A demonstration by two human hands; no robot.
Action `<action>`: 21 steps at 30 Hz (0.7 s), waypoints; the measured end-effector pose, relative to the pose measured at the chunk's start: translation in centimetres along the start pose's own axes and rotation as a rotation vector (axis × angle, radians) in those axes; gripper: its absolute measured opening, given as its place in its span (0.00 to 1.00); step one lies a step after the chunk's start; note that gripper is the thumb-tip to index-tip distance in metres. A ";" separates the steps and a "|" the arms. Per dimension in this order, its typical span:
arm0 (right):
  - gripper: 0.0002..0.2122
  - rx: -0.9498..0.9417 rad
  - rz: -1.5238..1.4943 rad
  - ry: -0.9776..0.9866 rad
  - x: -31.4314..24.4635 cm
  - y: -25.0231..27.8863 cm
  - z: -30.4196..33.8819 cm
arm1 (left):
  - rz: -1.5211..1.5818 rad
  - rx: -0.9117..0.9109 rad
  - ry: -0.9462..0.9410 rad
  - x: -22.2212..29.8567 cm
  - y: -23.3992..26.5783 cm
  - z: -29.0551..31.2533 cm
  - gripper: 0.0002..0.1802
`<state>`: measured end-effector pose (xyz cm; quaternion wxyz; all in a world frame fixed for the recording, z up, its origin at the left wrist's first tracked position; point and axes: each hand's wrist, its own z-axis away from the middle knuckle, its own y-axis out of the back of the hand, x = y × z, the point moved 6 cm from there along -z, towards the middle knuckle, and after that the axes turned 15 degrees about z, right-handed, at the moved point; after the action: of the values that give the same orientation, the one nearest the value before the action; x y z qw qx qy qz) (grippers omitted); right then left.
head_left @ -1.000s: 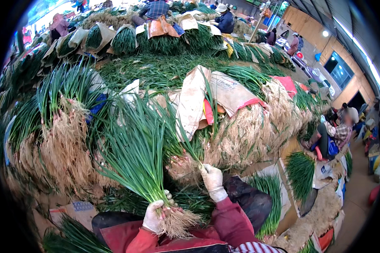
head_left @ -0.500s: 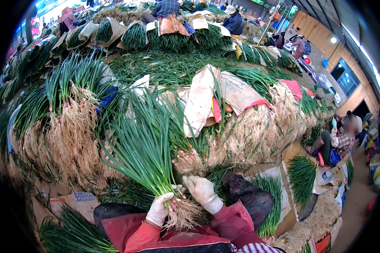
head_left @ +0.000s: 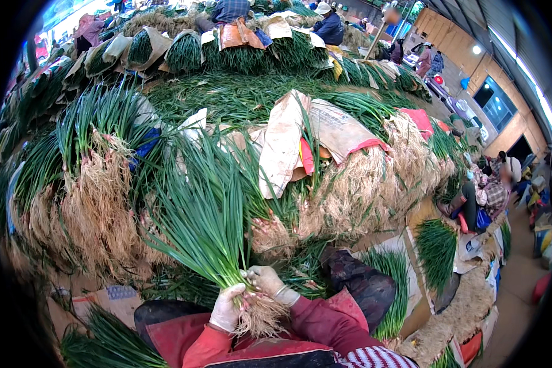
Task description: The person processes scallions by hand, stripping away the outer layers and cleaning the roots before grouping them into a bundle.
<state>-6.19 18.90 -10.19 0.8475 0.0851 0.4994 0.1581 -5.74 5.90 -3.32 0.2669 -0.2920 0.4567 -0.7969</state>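
Observation:
A bunch of green onions [head_left: 211, 227] fans up and away from my lap, its pale roots [head_left: 260, 316] hanging toward me. My left hand [head_left: 227, 306], in a whitish glove, is closed around the bunch just above the roots. Against the right side of the stems is my right hand [head_left: 267, 282], also gloved, its fingers curled in and pinching at the lower stems. Exactly which stalk or leaf it grips is too small to make out.
Rooted green onions [head_left: 107, 196] are heaped at the left, more [head_left: 362, 190] at the right under a paper sack [head_left: 282, 147]. Trimmed bundles [head_left: 435, 251] lie on flattened sacks at the right. A person [head_left: 487, 196] sits at the right; others work farther back.
My right hand has come down and left from just off the bunch to touch its stems. The left hand keeps its hold. The view has shifted slightly.

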 end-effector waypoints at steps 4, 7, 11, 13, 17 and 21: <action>0.19 0.378 0.744 0.293 -4.9 5.1 0.4 | 0.129 -0.106 -0.045 0.8 -2.0 0.6 0.23; 0.14 0.659 0.662 0.319 -9.4 11.0 -1.1 | 0.181 -0.150 0.113 0.4 -1.6 0.2 0.30; 0.13 0.853 0.701 0.085 -6.1 17.4 -7.4 | 0.209 -0.204 0.011 0.2 -3.9 -0.3 0.37; 0.13 0.701 0.768 -0.063 -4.8 17.6 -9.9 | 0.242 -0.234 0.064 0.2 -3.0 -0.7 0.36; 0.14 0.632 0.644 0.007 -5.3 16.8 -9.4 | 0.275 -0.225 0.008 1.2 -2.9 -0.4 0.28; 0.11 0.690 0.488 0.240 -8.5 15.0 -2.5 | 0.234 -0.203 0.014 1.6 -1.8 -0.6 0.25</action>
<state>-14.94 29.90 0.13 0.6433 0.4595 0.5834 0.1863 -7.53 5.91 -1.64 0.3238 -0.2567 0.5678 -0.7119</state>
